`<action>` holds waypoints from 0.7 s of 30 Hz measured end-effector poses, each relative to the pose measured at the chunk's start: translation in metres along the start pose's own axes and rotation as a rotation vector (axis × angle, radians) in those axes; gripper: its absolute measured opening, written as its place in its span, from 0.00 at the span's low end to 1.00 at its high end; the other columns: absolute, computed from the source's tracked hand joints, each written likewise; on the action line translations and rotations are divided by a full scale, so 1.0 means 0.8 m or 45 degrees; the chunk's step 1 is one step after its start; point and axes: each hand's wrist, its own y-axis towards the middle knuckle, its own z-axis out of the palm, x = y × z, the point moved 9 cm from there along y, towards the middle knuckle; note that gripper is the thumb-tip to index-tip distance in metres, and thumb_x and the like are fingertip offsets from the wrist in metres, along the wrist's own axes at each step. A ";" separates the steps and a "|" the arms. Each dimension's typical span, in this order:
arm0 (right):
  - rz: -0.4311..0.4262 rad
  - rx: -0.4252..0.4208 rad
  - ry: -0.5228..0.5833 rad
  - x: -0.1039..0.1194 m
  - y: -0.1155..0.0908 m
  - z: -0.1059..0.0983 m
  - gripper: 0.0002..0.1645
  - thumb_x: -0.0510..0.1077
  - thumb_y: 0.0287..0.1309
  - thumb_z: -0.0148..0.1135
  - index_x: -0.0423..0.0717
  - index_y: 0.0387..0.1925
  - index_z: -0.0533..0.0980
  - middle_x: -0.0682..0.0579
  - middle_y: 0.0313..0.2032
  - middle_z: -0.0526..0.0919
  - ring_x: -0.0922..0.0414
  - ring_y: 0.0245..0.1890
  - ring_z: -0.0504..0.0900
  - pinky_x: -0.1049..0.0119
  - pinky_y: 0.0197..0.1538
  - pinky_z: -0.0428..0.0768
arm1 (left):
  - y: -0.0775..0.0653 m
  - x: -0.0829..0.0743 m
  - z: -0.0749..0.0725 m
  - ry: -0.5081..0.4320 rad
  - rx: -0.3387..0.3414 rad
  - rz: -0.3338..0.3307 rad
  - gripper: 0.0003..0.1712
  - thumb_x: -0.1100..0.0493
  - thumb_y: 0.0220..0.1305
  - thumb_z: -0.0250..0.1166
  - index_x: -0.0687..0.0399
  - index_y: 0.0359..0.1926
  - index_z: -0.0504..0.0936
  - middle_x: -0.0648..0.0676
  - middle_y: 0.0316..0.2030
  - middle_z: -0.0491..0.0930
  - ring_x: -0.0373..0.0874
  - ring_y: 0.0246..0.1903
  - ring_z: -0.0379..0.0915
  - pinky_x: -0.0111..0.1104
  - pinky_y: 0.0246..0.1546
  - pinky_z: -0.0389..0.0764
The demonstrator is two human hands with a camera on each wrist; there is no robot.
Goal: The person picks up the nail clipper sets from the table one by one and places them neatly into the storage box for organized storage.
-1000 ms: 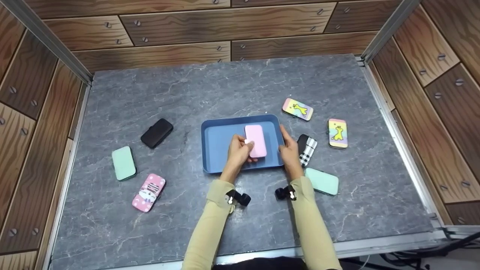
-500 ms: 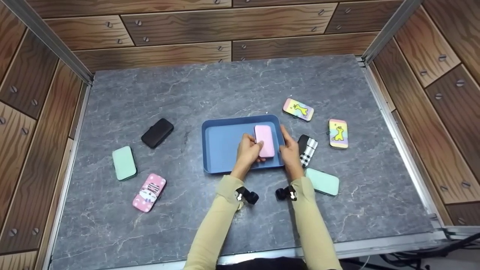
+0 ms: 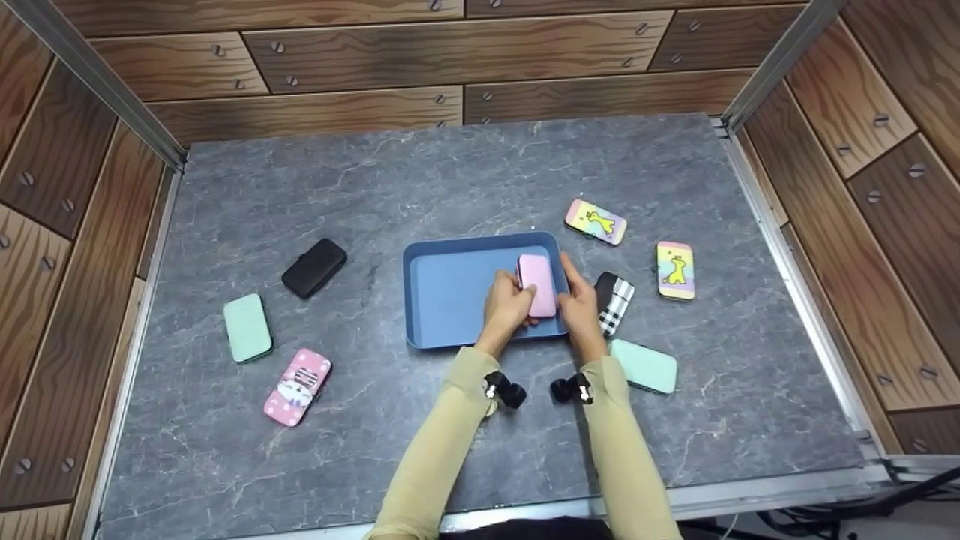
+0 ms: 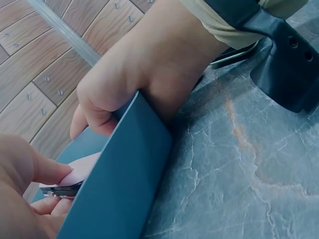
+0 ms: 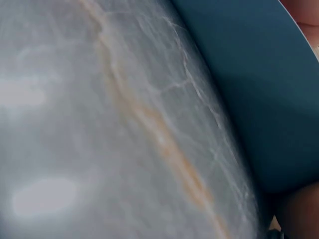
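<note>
Pinching a pink, rounded rectangular case [image 3: 538,286], the left hand [image 3: 510,304] in the head view holds it at the right end of an open blue rectangular tray [image 3: 446,292], whose right wall the right hand [image 3: 580,306] grips; in the left wrist view, the case is partly hidden by the tray's wall; in the right wrist view, that wall rises beside the grey marbled tabletop [image 5: 144,144].
</note>
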 end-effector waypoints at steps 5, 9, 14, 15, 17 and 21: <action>0.010 -0.006 -0.004 -0.002 0.000 0.000 0.46 0.16 0.38 0.38 0.35 0.66 0.58 0.43 0.69 0.57 0.53 0.70 0.50 0.65 0.71 0.48 | 0.001 0.001 0.003 -0.010 -0.001 -0.018 0.12 0.58 0.60 0.62 0.59 0.37 0.68 0.53 0.19 0.76 0.53 0.14 0.78 0.39 0.11 0.77; 0.009 -0.005 0.001 -0.002 0.001 -0.001 0.47 0.16 0.38 0.38 0.35 0.66 0.58 0.42 0.69 0.56 0.52 0.70 0.50 0.64 0.71 0.48 | 0.003 0.002 0.007 -0.011 0.003 -0.023 0.12 0.58 0.61 0.62 0.59 0.37 0.68 0.53 0.20 0.75 0.52 0.13 0.78 0.40 0.13 0.78; 0.016 0.001 0.008 -0.003 0.001 -0.001 0.47 0.16 0.38 0.38 0.35 0.67 0.57 0.42 0.69 0.56 0.52 0.71 0.49 0.63 0.71 0.47 | 0.006 0.003 0.009 0.014 0.007 -0.048 0.12 0.57 0.61 0.62 0.58 0.37 0.68 0.53 0.21 0.76 0.51 0.13 0.78 0.39 0.13 0.78; 0.018 -0.002 0.011 -0.002 0.002 -0.001 0.47 0.15 0.38 0.38 0.35 0.67 0.58 0.42 0.69 0.56 0.52 0.71 0.50 0.63 0.71 0.47 | 0.006 0.004 0.010 0.018 0.009 -0.051 0.12 0.57 0.61 0.62 0.58 0.37 0.67 0.54 0.21 0.76 0.51 0.13 0.78 0.38 0.12 0.78; 0.021 -0.007 0.004 -0.002 0.002 -0.002 0.47 0.16 0.39 0.38 0.35 0.67 0.58 0.43 0.69 0.56 0.52 0.71 0.50 0.63 0.71 0.48 | 0.007 0.004 0.010 0.029 0.010 -0.052 0.13 0.56 0.61 0.61 0.58 0.37 0.67 0.54 0.22 0.76 0.50 0.13 0.78 0.37 0.12 0.78; 0.013 -0.006 0.011 -0.002 0.002 -0.002 0.46 0.15 0.39 0.38 0.34 0.66 0.58 0.42 0.69 0.56 0.52 0.71 0.50 0.64 0.71 0.48 | 0.009 0.003 0.011 0.093 0.000 -0.025 0.13 0.55 0.62 0.61 0.59 0.37 0.67 0.53 0.23 0.75 0.46 0.11 0.77 0.34 0.11 0.77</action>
